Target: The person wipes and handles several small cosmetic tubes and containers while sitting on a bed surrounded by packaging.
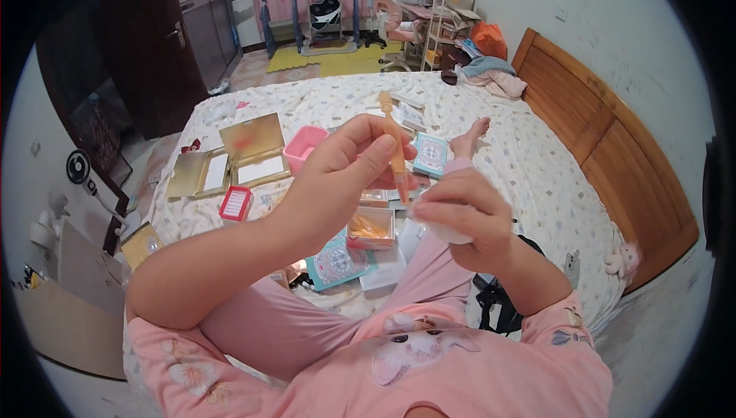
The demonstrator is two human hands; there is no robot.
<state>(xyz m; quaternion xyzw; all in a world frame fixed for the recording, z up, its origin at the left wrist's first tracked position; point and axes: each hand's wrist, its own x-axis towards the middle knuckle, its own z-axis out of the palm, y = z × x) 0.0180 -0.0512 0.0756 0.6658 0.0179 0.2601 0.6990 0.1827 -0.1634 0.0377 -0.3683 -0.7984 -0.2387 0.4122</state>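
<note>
My left hand (345, 157) is raised in front of me, its fingers pinching a slender orange pen-like stick (396, 149) that stands nearly upright with its pointed end down. Close to that tip, my right hand (475, 215) is closed around a soft white wad (451, 232), perhaps tissue or cotton. Beneath the hands, an open small box (369, 244) contains several similar orange sticks (368, 226). A teal patterned box (337, 261) lies beside it, near my leg. Another teal box (431, 154) rests farther off, behind my right hand.
Open gold cases (253, 149), a pink basket (305, 144) and a pink-framed tray (235, 203) lie left on the patterned bed sheet (552, 188). A wooden headboard (606, 134) borders the right. A black strapped item (498, 307) is beside my right thigh. A fan (79, 166) stands left.
</note>
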